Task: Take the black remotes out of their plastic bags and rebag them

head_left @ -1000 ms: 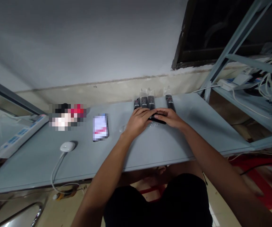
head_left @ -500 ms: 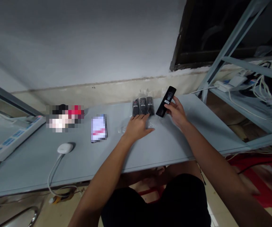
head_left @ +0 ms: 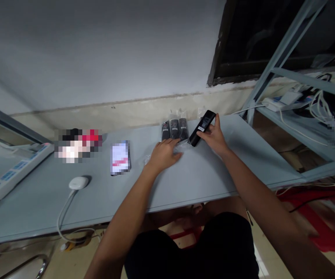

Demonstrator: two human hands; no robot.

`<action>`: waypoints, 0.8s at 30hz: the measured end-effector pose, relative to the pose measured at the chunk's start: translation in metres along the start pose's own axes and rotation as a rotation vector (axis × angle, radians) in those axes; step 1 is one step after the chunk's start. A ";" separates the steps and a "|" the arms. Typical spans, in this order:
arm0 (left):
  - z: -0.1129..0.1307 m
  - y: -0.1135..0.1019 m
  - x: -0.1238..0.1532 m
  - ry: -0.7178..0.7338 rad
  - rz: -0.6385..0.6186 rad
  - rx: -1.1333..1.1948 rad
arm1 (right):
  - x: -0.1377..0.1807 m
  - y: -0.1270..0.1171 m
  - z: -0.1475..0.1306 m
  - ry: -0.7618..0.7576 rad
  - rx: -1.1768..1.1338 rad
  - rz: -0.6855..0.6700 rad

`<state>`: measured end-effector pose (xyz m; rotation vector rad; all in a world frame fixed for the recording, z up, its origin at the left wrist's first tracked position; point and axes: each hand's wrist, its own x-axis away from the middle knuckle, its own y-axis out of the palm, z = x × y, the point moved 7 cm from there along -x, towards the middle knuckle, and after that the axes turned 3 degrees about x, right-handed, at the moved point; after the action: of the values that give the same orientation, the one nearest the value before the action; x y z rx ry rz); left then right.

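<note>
The right hand point(head_left: 216, 138) grips a black remote point(head_left: 201, 130), thumb near its white label, and holds it aslant over the counter point(head_left: 193, 180), just right of three wrapped remotes point(head_left: 174, 130). Those lie side by side in clear plastic, near the wall point(head_left: 121, 112). The left hand point(head_left: 164, 155) is spread loosely with its thumb out, fingertips at their lower ends (its palm side is hidden). Farther left lie a phone point(head_left: 120, 158) with a lit screen, a white mouse-shaped gadget point(head_left: 78, 182) on a cable, and a power strip point(head_left: 19, 170).
</note>
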<state>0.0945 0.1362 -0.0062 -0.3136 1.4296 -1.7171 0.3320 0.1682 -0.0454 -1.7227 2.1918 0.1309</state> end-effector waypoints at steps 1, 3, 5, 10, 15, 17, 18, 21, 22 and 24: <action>0.001 0.000 0.000 -0.004 -0.013 0.010 | 0.001 0.001 -0.001 0.001 -0.005 -0.003; 0.004 0.000 0.000 -0.013 -0.026 0.033 | 0.004 0.002 -0.003 0.009 -0.021 0.000; 0.006 -0.001 0.001 -0.024 -0.023 0.054 | 0.006 0.004 -0.006 0.031 -0.044 0.007; 0.006 -0.005 0.001 -0.038 0.053 0.045 | 0.011 0.017 -0.003 0.085 -0.087 -0.012; 0.006 -0.002 -0.001 -0.041 0.069 -0.030 | 0.014 0.030 0.001 0.074 -0.010 -0.026; 0.009 -0.001 -0.001 -0.016 0.064 -0.035 | 0.015 0.031 0.002 0.078 -0.005 -0.028; 0.011 0.000 -0.001 0.001 0.060 -0.027 | 0.015 0.030 0.001 0.079 -0.006 -0.034; 0.015 -0.003 -0.001 0.057 0.051 0.067 | 0.015 0.028 -0.003 0.060 -0.020 -0.070; 0.014 -0.005 -0.002 0.061 0.053 0.125 | 0.014 0.028 -0.005 0.055 -0.035 -0.089; 0.010 -0.010 -0.003 0.025 0.051 0.274 | 0.014 0.028 -0.007 0.057 -0.081 -0.121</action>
<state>0.0984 0.1308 0.0073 -0.1059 1.1895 -1.8529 0.3010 0.1606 -0.0469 -1.9203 2.1418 0.1434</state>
